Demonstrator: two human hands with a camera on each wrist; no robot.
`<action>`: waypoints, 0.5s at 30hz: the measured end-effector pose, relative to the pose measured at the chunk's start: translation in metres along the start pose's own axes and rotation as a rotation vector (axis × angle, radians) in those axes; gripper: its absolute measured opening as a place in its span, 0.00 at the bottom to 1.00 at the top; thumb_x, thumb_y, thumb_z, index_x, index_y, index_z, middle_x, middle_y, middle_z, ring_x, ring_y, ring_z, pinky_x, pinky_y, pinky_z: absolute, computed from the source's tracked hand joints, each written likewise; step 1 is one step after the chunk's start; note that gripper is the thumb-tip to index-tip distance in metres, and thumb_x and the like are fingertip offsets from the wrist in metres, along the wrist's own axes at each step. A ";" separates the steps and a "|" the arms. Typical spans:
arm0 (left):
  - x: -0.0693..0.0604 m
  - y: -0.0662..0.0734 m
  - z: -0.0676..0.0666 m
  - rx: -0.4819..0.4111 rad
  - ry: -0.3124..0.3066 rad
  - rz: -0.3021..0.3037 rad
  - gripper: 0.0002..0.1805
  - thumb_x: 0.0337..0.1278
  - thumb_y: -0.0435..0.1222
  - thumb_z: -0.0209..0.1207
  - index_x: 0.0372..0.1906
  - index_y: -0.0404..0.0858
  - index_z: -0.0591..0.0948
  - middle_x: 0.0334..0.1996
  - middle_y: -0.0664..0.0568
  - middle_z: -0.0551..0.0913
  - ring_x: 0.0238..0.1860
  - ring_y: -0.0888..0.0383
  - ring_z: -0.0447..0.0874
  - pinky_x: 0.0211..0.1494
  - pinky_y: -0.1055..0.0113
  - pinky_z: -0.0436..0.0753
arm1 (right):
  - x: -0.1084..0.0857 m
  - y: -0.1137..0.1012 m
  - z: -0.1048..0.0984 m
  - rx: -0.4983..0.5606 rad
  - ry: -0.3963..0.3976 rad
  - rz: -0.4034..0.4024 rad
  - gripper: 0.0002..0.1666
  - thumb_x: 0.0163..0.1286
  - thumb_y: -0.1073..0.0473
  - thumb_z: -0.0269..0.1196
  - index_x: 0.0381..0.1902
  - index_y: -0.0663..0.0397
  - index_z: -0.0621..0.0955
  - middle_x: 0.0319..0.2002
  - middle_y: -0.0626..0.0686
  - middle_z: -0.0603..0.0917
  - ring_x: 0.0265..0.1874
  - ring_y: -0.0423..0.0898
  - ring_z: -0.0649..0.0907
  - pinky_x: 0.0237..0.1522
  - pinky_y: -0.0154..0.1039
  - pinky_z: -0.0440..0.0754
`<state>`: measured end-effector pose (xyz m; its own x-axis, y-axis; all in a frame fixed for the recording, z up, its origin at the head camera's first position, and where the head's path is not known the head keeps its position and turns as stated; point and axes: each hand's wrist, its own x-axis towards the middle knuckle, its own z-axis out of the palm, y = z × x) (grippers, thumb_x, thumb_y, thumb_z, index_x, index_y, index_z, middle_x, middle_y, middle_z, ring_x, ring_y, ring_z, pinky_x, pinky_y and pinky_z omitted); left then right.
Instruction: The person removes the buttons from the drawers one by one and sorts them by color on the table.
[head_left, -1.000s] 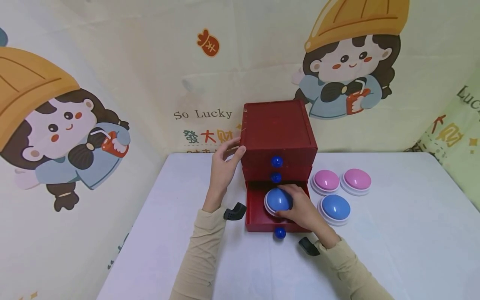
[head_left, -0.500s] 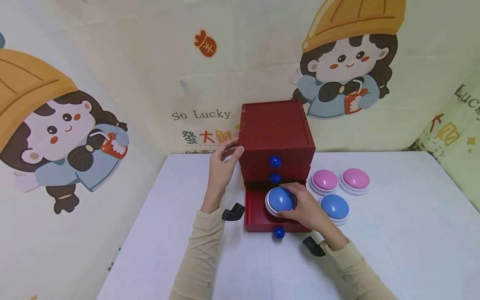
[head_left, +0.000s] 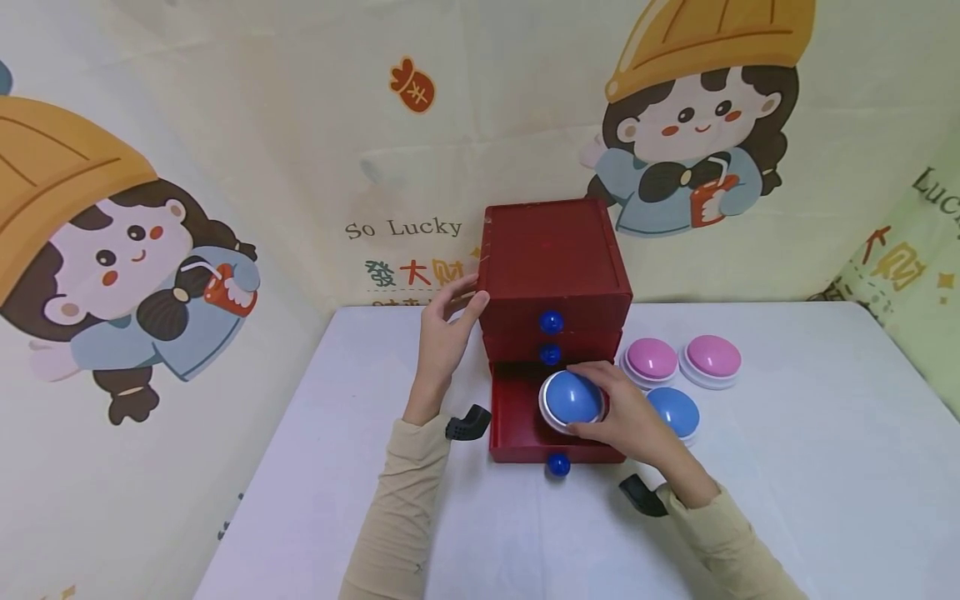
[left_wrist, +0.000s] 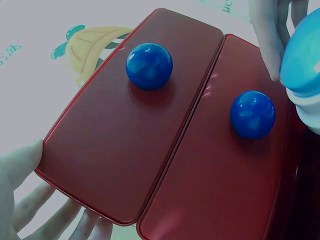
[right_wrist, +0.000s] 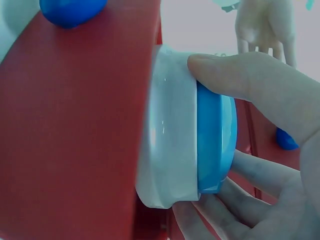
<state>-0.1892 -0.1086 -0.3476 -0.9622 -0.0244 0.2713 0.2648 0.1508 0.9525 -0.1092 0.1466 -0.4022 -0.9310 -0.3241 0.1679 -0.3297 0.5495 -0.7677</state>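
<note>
A small red drawer cabinet point(head_left: 555, 250) with round blue knobs stands at the middle back of the table, its bottom drawer point(head_left: 510, 425) pulled out. My right hand point(head_left: 633, 417) grips a blue-domed push button point(head_left: 572, 398) with a white base, thumb on one side and fingers on the other. In the right wrist view the button's white base point(right_wrist: 172, 130) shows above the drawer front, which hides its lower edge. My left hand point(head_left: 444, 333) rests against the cabinet's left side, thumb near the front edge and fingers extended, as the left wrist view also shows.
Right of the cabinet lie two pink buttons point(head_left: 651, 358) and a second blue button point(head_left: 675, 412), partly behind my right hand. The white table point(head_left: 795, 483) reaches back to a printed cloth backdrop point(head_left: 525, 100).
My right hand has shifted right with the blue button, which looks raised above the drawer floor. The left hand has stayed against the cabinet.
</note>
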 end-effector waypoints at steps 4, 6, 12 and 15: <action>0.002 -0.001 0.000 -0.007 -0.014 -0.009 0.24 0.66 0.40 0.62 0.65 0.40 0.76 0.62 0.46 0.77 0.60 0.49 0.76 0.61 0.53 0.79 | -0.002 0.000 -0.006 -0.002 0.003 -0.015 0.44 0.49 0.59 0.79 0.64 0.59 0.75 0.60 0.60 0.76 0.58 0.62 0.77 0.51 0.60 0.83; 0.002 -0.001 0.001 -0.010 -0.018 -0.010 0.25 0.66 0.39 0.61 0.66 0.39 0.76 0.62 0.45 0.77 0.61 0.48 0.76 0.61 0.52 0.79 | -0.004 0.000 -0.009 -0.004 0.005 -0.023 0.44 0.49 0.59 0.79 0.64 0.60 0.75 0.60 0.61 0.76 0.58 0.62 0.76 0.51 0.60 0.83; 0.001 -0.001 0.000 -0.012 -0.009 0.011 0.23 0.65 0.44 0.63 0.63 0.46 0.78 0.60 0.52 0.79 0.58 0.54 0.77 0.59 0.54 0.80 | -0.007 0.002 -0.017 -0.018 0.006 -0.014 0.43 0.50 0.59 0.79 0.64 0.60 0.75 0.61 0.62 0.75 0.59 0.63 0.75 0.49 0.60 0.84; 0.000 -0.003 0.000 -0.005 -0.003 0.026 0.23 0.64 0.46 0.63 0.63 0.48 0.79 0.58 0.55 0.80 0.58 0.56 0.78 0.59 0.55 0.80 | -0.008 0.004 -0.021 -0.021 0.007 -0.006 0.44 0.50 0.58 0.79 0.64 0.61 0.75 0.61 0.62 0.75 0.59 0.64 0.75 0.48 0.60 0.84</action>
<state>-0.1903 -0.1094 -0.3502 -0.9550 -0.0177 0.2960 0.2903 0.1466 0.9456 -0.1060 0.1671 -0.3936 -0.9301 -0.3220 0.1768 -0.3384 0.5635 -0.7536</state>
